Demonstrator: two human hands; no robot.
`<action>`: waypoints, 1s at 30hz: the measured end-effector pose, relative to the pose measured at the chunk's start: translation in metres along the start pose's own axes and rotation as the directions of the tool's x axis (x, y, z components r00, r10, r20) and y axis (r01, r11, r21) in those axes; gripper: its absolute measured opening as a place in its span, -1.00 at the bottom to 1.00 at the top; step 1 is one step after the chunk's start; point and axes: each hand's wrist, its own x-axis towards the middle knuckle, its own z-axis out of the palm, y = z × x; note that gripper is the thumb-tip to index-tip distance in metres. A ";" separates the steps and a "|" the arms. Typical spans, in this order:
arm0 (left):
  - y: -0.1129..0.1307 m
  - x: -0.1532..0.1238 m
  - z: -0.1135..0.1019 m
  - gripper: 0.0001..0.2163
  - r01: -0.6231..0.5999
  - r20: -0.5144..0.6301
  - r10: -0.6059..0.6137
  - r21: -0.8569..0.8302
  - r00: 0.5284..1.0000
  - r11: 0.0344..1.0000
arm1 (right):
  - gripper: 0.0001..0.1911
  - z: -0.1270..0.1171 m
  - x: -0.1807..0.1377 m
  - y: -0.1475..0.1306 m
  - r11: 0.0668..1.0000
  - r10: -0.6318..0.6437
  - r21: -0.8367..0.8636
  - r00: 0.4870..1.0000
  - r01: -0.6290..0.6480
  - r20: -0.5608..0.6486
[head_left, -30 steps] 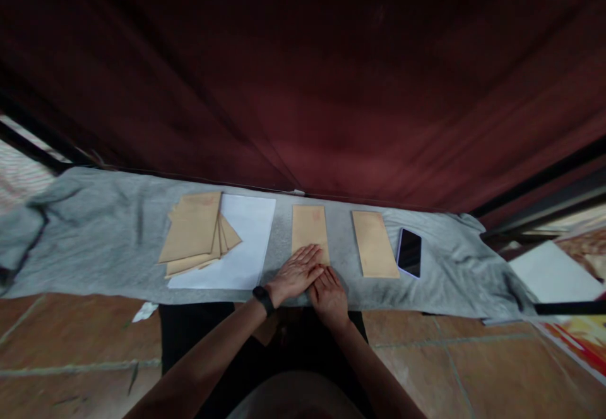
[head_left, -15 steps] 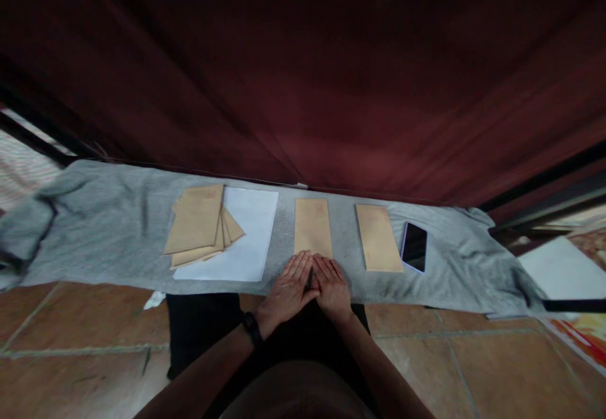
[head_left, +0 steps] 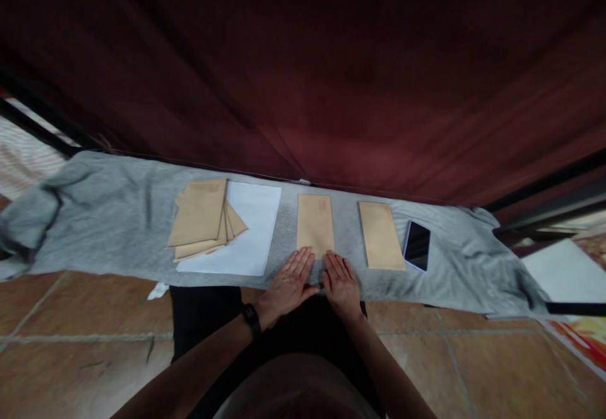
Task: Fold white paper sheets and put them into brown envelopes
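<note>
A brown paper envelope [head_left: 315,220] lies lengthwise on the grey cloth in front of me. My left hand [head_left: 291,280] rests flat, fingers stretched out, with its fingertips at the envelope's near left corner. Flat on the other side, my right hand [head_left: 341,285] has its fingertips at the near right corner. A gap separates the two hands, and neither holds anything. To the right lies another brown envelope [head_left: 382,236]. Several more envelopes [head_left: 199,214] are fanned in a pile at left, partly over white paper sheets [head_left: 255,230].
Grey cloth [head_left: 118,217] covers the narrow surface. A phone [head_left: 417,247] lies right of the envelopes. Dark red fabric [head_left: 303,91] hangs along the far edge. White scrap [head_left: 158,290] is on the tiled floor [head_left: 85,368]; a white panel [head_left: 568,272] stands at far right.
My hands, which were touching at the fingertips, have moved apart, the right one shifting right. The envelope between them stays on the cloth. The view has shifted slightly.
</note>
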 end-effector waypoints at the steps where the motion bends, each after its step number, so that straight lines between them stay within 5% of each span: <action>1: 0.000 0.000 0.000 -0.26 0.003 -0.005 -0.003 -0.004 1.000 1.000 | -0.54 -0.001 -0.001 0.002 1.000 0.005 -0.001 1.000 -0.005 0.001; 18: 0.002 -0.004 0.003 -0.26 0.060 0.010 -0.060 -0.024 0.998 0.998 | -0.52 0.002 0.008 -0.014 0.996 -0.083 0.037 0.994 0.080 0.076; 30: -0.002 -0.010 -0.002 -0.27 0.054 0.013 -0.054 -0.021 0.998 0.998 | -0.52 -0.001 -0.002 0.004 0.999 -0.050 -0.021 0.999 0.050 0.018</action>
